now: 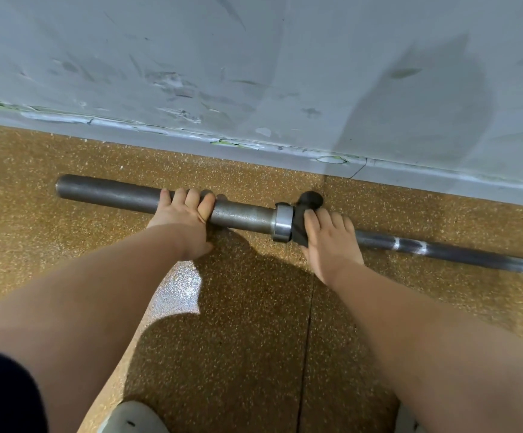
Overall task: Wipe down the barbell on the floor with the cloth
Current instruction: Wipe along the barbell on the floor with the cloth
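Note:
A grey steel barbell [244, 214] lies on the speckled brown floor, parallel to the wall. Its thick sleeve ends at the left and its thin shaft runs off the right edge. My left hand [185, 214] grips the sleeve from above, fingers curled over it. My right hand [332, 235] presses a dark cloth [304, 220] around the shaft just right of the shiny collar [283, 221]. Part of the cloth bunches up behind the bar.
A scuffed grey wall [254, 73] with a low skirting runs close behind the barbell. A floor seam [308, 323] runs toward me from the bar. My white shoe [132, 417] shows at the bottom edge. A glossy patch [179, 289] reflects light on the floor.

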